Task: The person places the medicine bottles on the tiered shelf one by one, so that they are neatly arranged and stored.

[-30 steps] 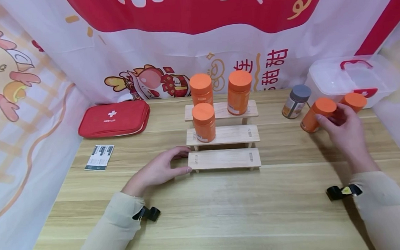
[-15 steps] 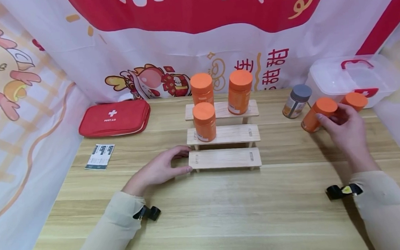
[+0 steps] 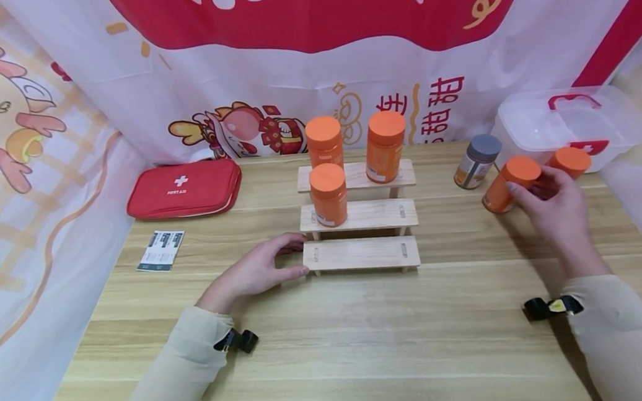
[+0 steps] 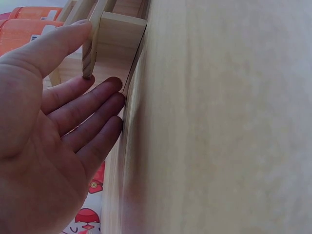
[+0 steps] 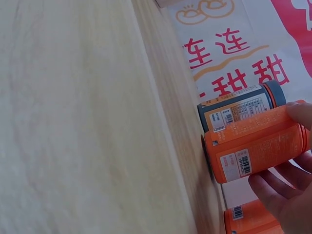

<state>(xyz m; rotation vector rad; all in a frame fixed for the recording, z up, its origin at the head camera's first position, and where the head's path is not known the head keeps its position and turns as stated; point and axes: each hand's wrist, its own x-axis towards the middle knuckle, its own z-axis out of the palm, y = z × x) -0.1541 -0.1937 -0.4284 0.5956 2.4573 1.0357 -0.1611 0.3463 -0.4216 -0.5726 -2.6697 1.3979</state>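
In the head view my right hand (image 3: 561, 208) holds an orange pill bottle (image 3: 506, 186) near its cap, thumb on one side and fingers on the other. The bottle tilts, its base at the table, as the right wrist view also shows. My left hand (image 3: 255, 268) is at the left end of the lowest step of a small wooden display stand (image 3: 361, 254). Its fingers are fairly straight in the left wrist view, thumb and fingertips right at the step's edge. Two orange bottles stand on the top step and one orange bottle (image 3: 329, 203) on the middle step's left.
A grey-capped bottle (image 3: 476, 163) and another orange bottle (image 3: 571, 163) flank the held one. Behind them stands a clear plastic box (image 3: 528, 127) with a red handle. A red first-aid pouch (image 3: 183, 190) and a printed card (image 3: 160, 251) lie at the left.
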